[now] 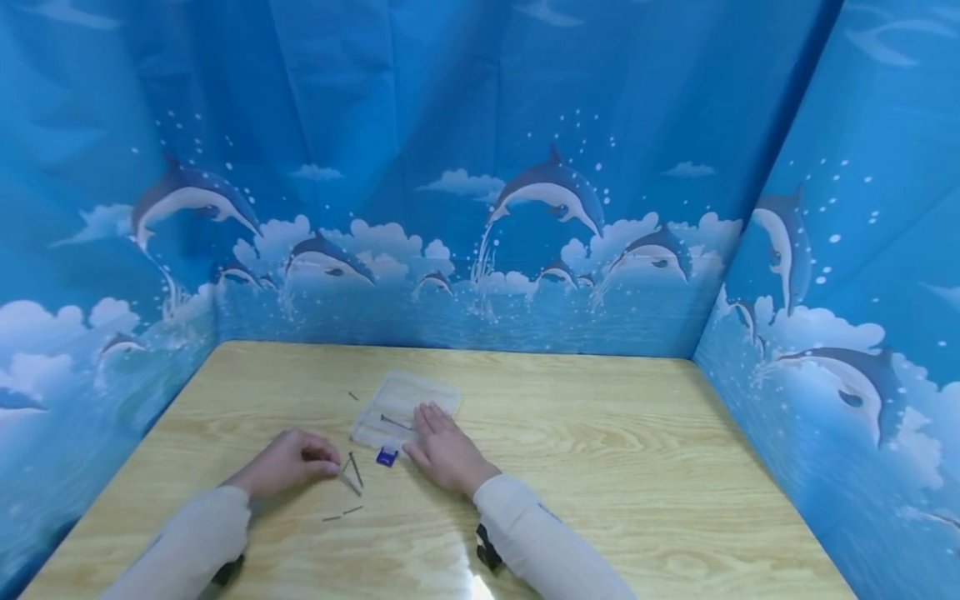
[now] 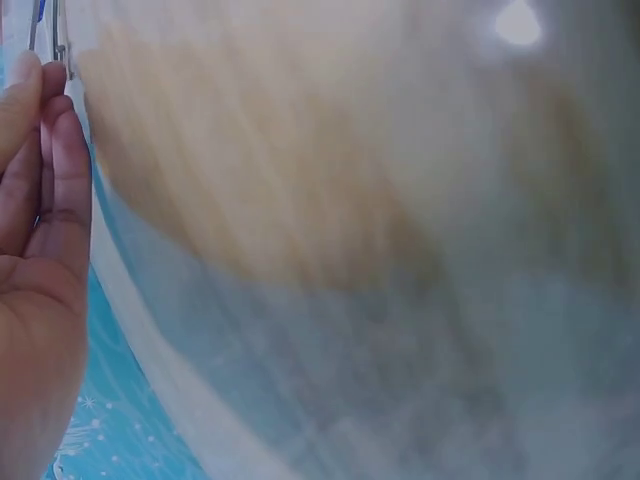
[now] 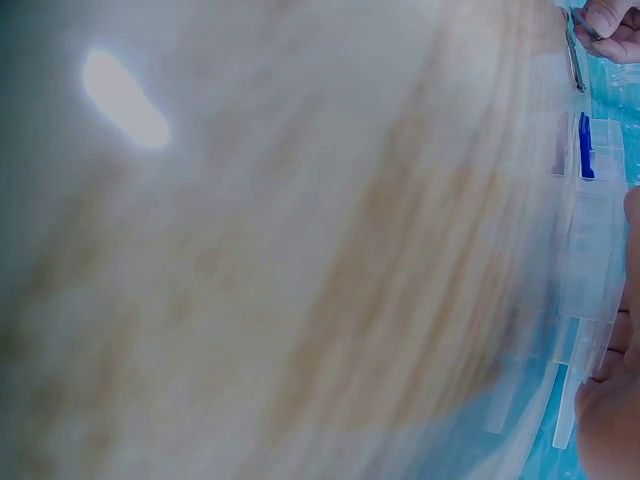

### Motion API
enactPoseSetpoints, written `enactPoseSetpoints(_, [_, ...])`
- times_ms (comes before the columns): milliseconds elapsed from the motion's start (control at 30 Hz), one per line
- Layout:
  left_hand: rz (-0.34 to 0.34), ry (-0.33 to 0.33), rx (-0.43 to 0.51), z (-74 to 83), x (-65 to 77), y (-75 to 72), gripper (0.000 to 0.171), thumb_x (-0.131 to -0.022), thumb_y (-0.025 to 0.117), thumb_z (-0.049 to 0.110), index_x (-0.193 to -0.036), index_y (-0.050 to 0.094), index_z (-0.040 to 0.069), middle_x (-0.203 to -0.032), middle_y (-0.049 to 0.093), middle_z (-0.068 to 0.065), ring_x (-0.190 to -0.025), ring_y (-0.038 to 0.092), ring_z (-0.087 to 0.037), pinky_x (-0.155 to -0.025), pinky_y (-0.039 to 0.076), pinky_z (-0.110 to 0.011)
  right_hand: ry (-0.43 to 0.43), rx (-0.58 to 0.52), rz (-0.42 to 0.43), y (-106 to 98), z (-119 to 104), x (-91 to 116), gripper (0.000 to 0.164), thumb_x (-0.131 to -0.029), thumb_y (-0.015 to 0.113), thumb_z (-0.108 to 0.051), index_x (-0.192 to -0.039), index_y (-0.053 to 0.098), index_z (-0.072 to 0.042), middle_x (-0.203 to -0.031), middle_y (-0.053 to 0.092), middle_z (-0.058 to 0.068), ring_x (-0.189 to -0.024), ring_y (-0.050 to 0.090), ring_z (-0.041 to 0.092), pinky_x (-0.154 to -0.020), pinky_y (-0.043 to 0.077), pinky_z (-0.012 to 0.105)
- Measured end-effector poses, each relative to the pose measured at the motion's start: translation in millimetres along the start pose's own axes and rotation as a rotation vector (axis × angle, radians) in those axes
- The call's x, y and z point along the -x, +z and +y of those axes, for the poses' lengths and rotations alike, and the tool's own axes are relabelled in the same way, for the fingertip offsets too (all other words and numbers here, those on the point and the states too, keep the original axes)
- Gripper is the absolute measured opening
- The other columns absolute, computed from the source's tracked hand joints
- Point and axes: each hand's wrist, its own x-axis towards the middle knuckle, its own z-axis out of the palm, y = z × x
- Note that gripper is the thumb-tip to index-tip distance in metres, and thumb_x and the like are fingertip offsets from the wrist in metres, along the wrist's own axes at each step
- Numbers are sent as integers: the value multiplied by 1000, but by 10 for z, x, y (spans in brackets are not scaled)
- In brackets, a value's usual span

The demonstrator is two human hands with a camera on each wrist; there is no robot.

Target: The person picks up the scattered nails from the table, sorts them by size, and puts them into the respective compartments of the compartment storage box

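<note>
My left hand (image 1: 288,462) pinches a thin metal screw (image 1: 349,481) between thumb and fingertips, just above the table; the left wrist view also catches this hand (image 2: 45,250) at its edge. Beside it lies a darker long screw (image 1: 356,471). My right hand (image 1: 447,452) rests with fairly straight fingers on a clear plastic box (image 1: 375,417). Inside the box is one long screw (image 1: 393,422), partly covered by that hand. A blue latch (image 1: 387,457) sits at the box's near edge. From the right wrist, the clear box (image 3: 590,240) appears side-on.
Two short screws or nails (image 1: 352,509) (image 1: 332,519) lie on the wood-grain table (image 1: 600,475) nearer me. Another small one (image 1: 353,396) is left of the box. A blue dolphin-print curtain (image 1: 450,167) encloses the table's back and sides.
</note>
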Motion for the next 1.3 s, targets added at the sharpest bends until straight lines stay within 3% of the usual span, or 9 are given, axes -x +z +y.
enactPoseSetpoints(167, [30, -39, 27, 14, 43, 14, 13, -82, 73, 25, -91, 72, 15, -91, 71, 4, -86, 64, -11, -80, 54, -28, 0, -7, -4, 0, -8, 6, 64, -104, 29, -46, -150, 23, -2, -157, 23, 15, -146, 17, 27, -118, 15, 36])
enactPoseSetpoints(300, [87, -116, 60, 59, 55, 11, 16, -81, 74, 24, -93, 72, 14, -92, 71, 3, -87, 63, -13, -82, 54, -32, 3, -3, -5, -7, -16, 15, 64, -103, 28, -46, -150, 23, -2, -156, 23, 14, -145, 18, 27, -118, 15, 36])
enactPoseSetpoints(433, [143, -150, 89, 122, 38, -3, 19, -83, 73, 23, -97, 72, 10, -95, 71, 0, -88, 62, -14, -80, 54, -31, 4, -4, -8, -22, -19, 19, 64, -104, 28, -46, -149, 24, -2, -156, 24, 15, -145, 18, 27, -118, 16, 37])
enactPoseSetpoints(667, [244, -154, 76, 237, -58, -9, 25, -86, 71, 28, -101, 72, 8, -95, 70, -4, -84, 62, -15, -69, 53, -24, 6, -6, -7, -18, -21, 23, 65, -103, 28, -47, -149, 24, -1, -156, 24, 15, -145, 18, 27, -118, 16, 36])
enactPoseSetpoints(1133, [363, -122, 76, 417, -274, -7, 25, -89, 69, 24, -106, 71, 6, -101, 71, -8, -90, 65, -17, -76, 54, -28, 15, -8, -16, -65, -48, 34, 63, -104, 30, -45, -149, 24, -1, -156, 24, 15, -145, 18, 28, -118, 16, 37])
enactPoseSetpoints(1300, [411, -153, 109, 450, -334, 18, 26, -88, 70, 25, -106, 71, 6, -104, 71, -10, -94, 64, -20, -79, 54, -30, 18, -5, -11, -66, -49, 29, 63, -103, 31, -45, -149, 25, -1, -156, 25, 15, -145, 18, 27, -118, 16, 37])
